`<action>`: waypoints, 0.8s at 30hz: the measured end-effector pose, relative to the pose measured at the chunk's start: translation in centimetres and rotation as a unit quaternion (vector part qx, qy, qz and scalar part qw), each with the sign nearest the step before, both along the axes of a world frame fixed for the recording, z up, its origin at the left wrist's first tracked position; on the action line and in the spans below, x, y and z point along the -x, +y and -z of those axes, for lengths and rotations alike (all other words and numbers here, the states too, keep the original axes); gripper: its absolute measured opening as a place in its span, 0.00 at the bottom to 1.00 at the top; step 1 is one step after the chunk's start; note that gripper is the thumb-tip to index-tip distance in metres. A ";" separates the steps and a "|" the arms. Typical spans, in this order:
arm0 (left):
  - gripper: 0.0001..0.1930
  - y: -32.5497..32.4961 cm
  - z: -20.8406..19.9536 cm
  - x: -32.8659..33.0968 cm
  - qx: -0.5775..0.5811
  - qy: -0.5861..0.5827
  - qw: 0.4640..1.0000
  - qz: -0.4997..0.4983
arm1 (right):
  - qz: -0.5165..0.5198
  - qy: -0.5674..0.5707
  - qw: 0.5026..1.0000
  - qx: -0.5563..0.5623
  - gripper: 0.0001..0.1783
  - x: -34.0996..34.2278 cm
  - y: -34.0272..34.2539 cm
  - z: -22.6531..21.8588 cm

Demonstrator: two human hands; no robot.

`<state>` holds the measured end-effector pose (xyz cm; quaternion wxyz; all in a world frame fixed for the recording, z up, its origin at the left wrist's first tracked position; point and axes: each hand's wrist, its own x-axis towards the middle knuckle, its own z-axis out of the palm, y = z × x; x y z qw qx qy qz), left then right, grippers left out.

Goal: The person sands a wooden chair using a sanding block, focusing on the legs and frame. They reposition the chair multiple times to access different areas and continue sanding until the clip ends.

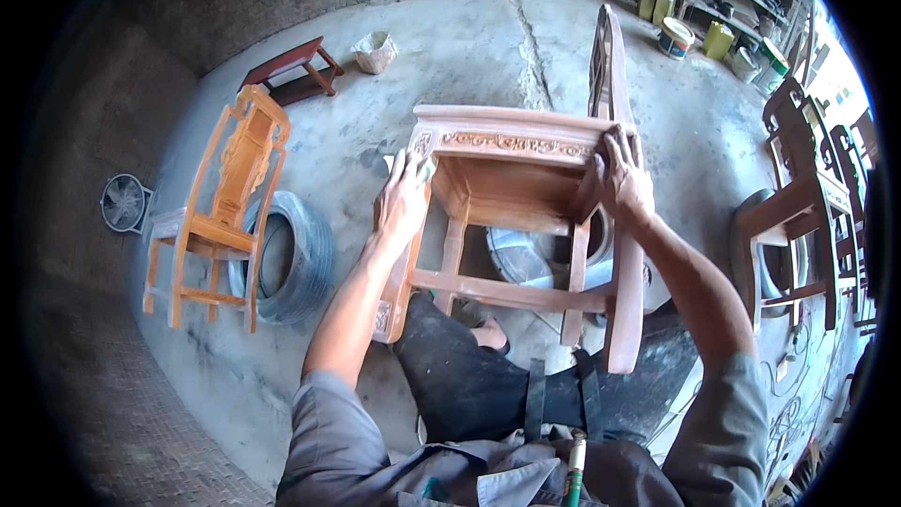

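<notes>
A bare wooden chair (pixel 511 143) stands before me, turned so its carved front rail faces me and its legs reach toward my lap. Its slatted backrest rises at the far right. My left hand (pixel 402 199) is closed around the chair's left front corner, fingers over the carved end. A pale scrap or pad edge shows by those fingertips, too small to make out. At the opposite corner, my right hand (pixel 624 180) grips the rail's end where it meets the back post, its fingers bent over the edge.
A wrapped tyre-like ring (pixel 314 258) lies beside a varnished orange chair (pixel 246 164) on the left. Behind are a low dark-red table (pixel 289 66) and a white sack (pixel 374 52). Dark chairs (pixel 809 202) stand right; buckets (pixel 675 38) line the far right. Cables (pixel 793 404) trail lower right.
</notes>
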<state>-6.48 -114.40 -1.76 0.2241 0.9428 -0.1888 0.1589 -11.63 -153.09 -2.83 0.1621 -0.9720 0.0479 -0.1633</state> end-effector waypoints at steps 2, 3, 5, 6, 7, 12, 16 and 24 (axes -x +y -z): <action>0.24 0.3 1.1 0.9 -0.014 -0.027 0.999 0.009 | 0.029 0.021 0.999 0.032 0.31 0.7 0.0 -0.3; 0.23 0.2 1.5 -0.3 -0.015 -0.062 0.998 0.022 | 0.044 0.041 0.997 0.039 0.31 0.7 0.1 -0.6; 0.20 -0.4 1.2 -3.8 0.015 -0.066 0.997 0.029 | 0.032 0.031 0.999 0.026 0.31 0.4 0.6 -0.8; 0.19 -1.1 0.9 -5.6 0.037 -0.066 0.997 0.033 | 0.028 0.028 0.999 0.027 0.31 0.4 0.7 -1.0; 0.18 -2.5 -0.2 -7.1 0.017 0.017 0.999 -0.021 | 0.027 0.022 0.999 0.016 0.31 0.4 0.2 -0.7; 0.13 -8.7 0.2 -6.5 -0.210 -0.255 0.938 -0.108 | 0.034 0.044 0.998 0.024 0.33 0.3 0.4 -1.3; 0.13 -20.9 1.2 -3.1 0.096 0.030 0.994 -0.045 | 0.031 0.021 0.999 0.025 0.33 0.3 0.6 -0.7; 0.13 -6.8 -0.8 -7.2 -0.006 -0.142 0.981 0.131 | 0.024 0.023 0.999 0.006 0.32 0.3 -0.1 -0.6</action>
